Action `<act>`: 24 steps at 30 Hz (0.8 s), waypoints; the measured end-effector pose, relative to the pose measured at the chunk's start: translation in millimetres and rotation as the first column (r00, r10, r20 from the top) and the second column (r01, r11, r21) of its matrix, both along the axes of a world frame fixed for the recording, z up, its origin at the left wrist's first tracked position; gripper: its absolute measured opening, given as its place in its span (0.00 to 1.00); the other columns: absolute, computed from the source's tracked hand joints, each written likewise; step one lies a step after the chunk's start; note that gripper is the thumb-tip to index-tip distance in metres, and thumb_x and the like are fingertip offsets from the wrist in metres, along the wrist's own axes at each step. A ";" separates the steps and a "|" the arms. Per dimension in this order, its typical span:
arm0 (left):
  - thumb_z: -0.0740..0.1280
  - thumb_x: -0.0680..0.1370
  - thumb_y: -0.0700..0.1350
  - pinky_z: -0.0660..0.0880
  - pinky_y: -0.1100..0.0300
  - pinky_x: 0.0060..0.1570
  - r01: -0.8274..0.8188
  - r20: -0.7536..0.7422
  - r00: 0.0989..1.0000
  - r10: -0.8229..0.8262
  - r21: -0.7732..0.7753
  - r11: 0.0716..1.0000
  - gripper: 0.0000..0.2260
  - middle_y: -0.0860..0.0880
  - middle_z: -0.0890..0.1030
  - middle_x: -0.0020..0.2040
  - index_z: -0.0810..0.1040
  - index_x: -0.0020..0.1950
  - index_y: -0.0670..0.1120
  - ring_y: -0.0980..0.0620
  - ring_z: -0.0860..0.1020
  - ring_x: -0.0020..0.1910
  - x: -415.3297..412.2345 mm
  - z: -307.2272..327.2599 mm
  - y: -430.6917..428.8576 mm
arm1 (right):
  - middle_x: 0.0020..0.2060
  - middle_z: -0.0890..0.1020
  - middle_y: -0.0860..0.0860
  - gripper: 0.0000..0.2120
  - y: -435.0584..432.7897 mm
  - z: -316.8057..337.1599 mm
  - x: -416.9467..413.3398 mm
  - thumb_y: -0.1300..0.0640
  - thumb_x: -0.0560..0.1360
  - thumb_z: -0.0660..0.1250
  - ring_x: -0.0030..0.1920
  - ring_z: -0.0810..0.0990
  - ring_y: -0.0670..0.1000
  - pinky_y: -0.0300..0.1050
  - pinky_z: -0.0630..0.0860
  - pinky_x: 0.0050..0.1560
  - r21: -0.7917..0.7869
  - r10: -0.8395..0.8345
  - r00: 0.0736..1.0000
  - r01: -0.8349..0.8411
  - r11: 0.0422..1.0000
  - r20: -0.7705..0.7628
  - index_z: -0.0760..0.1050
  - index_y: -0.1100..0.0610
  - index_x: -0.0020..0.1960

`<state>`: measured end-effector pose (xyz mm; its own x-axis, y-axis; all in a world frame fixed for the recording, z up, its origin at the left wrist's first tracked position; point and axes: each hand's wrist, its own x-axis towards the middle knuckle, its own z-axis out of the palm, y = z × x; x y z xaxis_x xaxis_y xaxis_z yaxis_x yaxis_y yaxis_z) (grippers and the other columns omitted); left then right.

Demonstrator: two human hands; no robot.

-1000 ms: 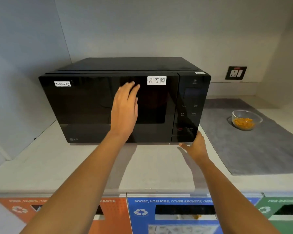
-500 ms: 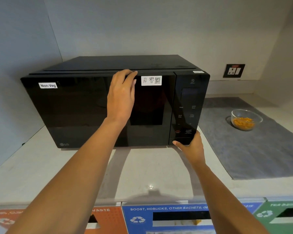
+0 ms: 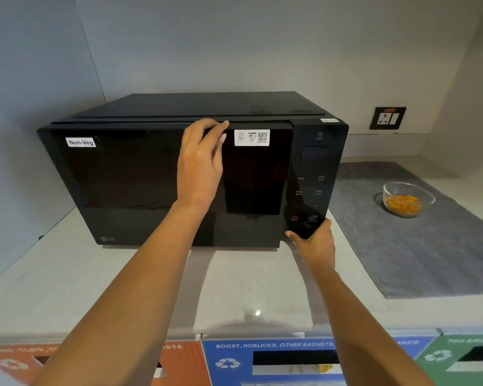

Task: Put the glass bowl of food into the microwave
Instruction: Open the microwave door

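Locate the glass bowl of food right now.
In the head view the glass bowl sits at the right, on the grey mat, right of the microwave and below the wall socket; neither hand touches it.

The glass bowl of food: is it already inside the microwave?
No: the glass bowl of food sits on the grey mat right of the closed microwave.

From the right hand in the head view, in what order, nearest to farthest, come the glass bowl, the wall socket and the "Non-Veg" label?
1. Glass bowl: on the grey mat, to the right of the right hand.
2. Wall socket: on the back wall, up and to the right.
3. "Non-Veg" label: on the microwave door's top left corner, far left.
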<state>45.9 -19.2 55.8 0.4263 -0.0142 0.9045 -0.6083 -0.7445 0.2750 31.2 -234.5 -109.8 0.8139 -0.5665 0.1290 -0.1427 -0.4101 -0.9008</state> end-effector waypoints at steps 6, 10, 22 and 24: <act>0.63 0.79 0.41 0.68 0.70 0.52 -0.002 -0.076 0.997 0.001 -0.012 1.000 0.12 0.44 0.79 0.52 0.79 0.61 0.41 0.50 0.75 0.54 -10.5 8.8 0.0 | 0.70 0.68 0.54 0.38 -2.5 -7.2 -22.2 0.48 0.70 0.72 0.69 0.68 0.59 0.54 0.68 0.67 0.006 0.138 0.987 -0.138 0.990 -0.088 0.56 0.54 0.73; 0.61 0.80 0.45 0.68 0.69 0.47 -0.021 -0.114 0.993 0.018 -0.025 0.999 0.13 0.45 0.78 0.51 0.81 0.58 0.40 0.51 0.75 0.52 -20.1 15.8 -1.9 | 0.75 0.58 0.54 0.34 -4.4 -11.9 -41.4 0.45 0.76 0.61 0.74 0.59 0.59 0.56 0.61 0.72 -0.164 0.113 0.950 -0.166 0.972 -0.292 0.51 0.54 0.75; 0.57 0.81 0.51 0.63 0.63 0.30 -0.277 -0.113 0.957 0.265 -0.105 0.955 0.23 0.45 0.80 0.35 0.83 0.39 0.39 0.55 0.73 0.35 -95.9 39.4 18.7 | 0.74 0.61 0.52 0.22 -21.8 -20.4 -97.5 0.50 0.81 0.50 0.74 0.60 0.53 0.47 0.60 0.72 -0.491 0.151 0.882 -0.382 0.782 -0.446 0.58 0.56 0.73; 0.56 0.81 0.54 0.67 0.59 0.32 -0.325 -0.177 0.934 0.311 -0.056 0.944 0.26 0.43 0.80 0.34 0.83 0.37 0.38 0.47 0.77 0.33 -107.7 49.0 26.1 | 0.75 0.60 0.52 0.23 -20.5 -19.7 -102.1 0.50 0.81 0.50 0.74 0.60 0.53 0.47 0.60 0.73 -0.499 0.153 0.876 -0.396 0.771 -0.458 0.57 0.56 0.74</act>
